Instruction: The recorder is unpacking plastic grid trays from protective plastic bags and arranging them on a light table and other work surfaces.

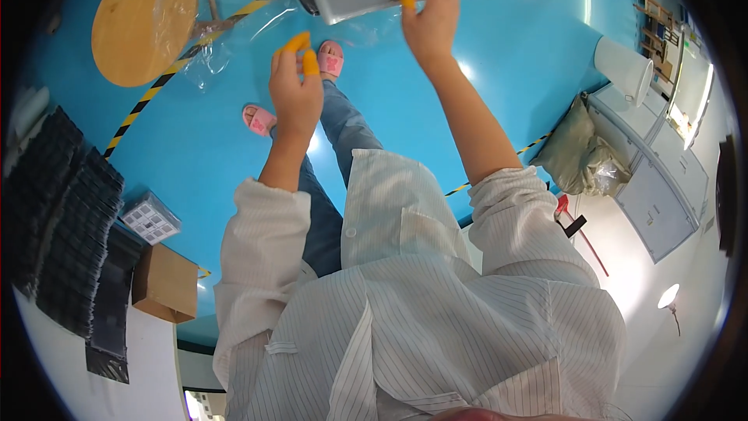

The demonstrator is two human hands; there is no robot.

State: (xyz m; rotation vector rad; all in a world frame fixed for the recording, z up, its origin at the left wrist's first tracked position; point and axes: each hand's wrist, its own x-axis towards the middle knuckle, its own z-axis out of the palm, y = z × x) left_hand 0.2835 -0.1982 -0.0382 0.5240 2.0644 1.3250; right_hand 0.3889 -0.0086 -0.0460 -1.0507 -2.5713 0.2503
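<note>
My left hand (296,93) is raised in front of me, with yellow finger cots on its thumb and a finger. Those fingers are bent and apart, and I see nothing between them. Farther forward and to the right, my right hand (432,27) also wears yellow finger cots. Its thumb and finger are spread over the near edge of a grey plastic bin (366,4); whether they touch it I cannot tell. Clear plastic film (214,58) hangs crumpled left of the bin, by a stool with a round wooden top (144,19).
Yellow-black tape (148,105) crosses the blue floor. Dark stacked sheets (62,218), a small patterned box (152,218) and an open cardboard box (164,284) are at left. To the right are a white bucket (623,70), a sack (565,148) and grey cabinets (654,203).
</note>
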